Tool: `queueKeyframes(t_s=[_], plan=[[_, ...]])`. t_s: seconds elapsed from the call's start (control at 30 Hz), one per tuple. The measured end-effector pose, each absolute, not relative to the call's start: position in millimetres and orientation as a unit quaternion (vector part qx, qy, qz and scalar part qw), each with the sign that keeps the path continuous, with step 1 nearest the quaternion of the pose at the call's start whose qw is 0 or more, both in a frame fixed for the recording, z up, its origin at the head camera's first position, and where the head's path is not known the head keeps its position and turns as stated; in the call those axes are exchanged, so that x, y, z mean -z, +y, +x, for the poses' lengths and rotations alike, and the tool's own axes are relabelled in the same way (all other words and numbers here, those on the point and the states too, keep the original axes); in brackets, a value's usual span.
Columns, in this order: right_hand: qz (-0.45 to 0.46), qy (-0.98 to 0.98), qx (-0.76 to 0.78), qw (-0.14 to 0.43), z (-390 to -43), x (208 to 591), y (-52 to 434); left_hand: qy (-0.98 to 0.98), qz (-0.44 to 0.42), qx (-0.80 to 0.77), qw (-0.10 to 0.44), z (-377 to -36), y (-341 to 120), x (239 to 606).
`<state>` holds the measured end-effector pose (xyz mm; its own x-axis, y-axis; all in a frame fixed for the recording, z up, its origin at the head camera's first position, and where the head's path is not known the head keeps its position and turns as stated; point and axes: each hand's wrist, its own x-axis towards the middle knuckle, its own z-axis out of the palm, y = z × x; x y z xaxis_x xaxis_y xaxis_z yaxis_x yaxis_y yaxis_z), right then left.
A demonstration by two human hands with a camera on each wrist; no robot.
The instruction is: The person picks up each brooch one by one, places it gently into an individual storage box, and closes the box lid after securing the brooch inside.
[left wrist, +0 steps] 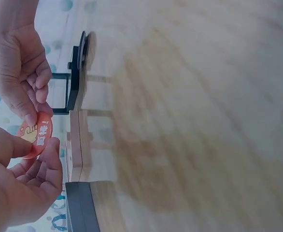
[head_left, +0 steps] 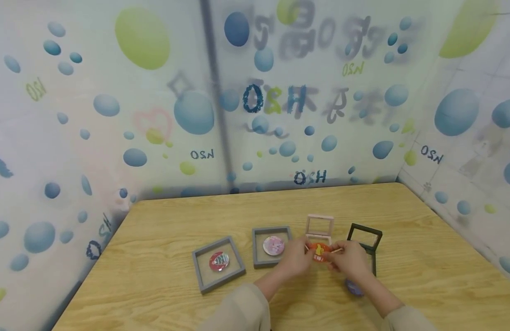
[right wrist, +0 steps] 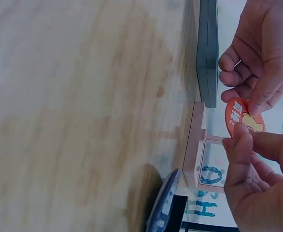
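Note:
Both hands hold a round red badge [head_left: 320, 252] with a yellow cartoon figure and white lettering, close over a small pink display frame [head_left: 320, 216] whose lid stands raised. My left hand [head_left: 297, 257] pinches the badge's left edge between thumb and fingers. From the right, thumb and fingers of my right hand [head_left: 354, 259] grip the opposite edge. In the right wrist view the badge [right wrist: 246, 117] is tilted and off the table, with the pink frame [right wrist: 193, 145] beyond it.
A black display frame [head_left: 365, 226] stands with its lid up at right, a blue-purple badge [head_left: 354, 288] at its near end. On the left are two grey frames, one [head_left: 265, 265] around a pink badge [head_left: 273, 246], the other [head_left: 223, 281] around a red-and-green badge [head_left: 219, 261].

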<state>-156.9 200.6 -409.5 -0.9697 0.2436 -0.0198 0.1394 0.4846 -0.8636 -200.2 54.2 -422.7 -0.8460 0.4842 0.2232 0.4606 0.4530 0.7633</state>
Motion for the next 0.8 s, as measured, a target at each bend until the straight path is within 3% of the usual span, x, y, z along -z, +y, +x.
queueKeyframes(t_s=[0.57, 0.8], plan=[[-0.139, -0.845, -0.515, 0.044, -180, 416, 205, 0.884, 0.222, -0.407, -0.052, -221, 70, 426], [-0.141, -0.853, -0.500, 0.052, -182, 420, 208, 0.907, 0.197, -0.368, -0.056, -222, 77, 428]])
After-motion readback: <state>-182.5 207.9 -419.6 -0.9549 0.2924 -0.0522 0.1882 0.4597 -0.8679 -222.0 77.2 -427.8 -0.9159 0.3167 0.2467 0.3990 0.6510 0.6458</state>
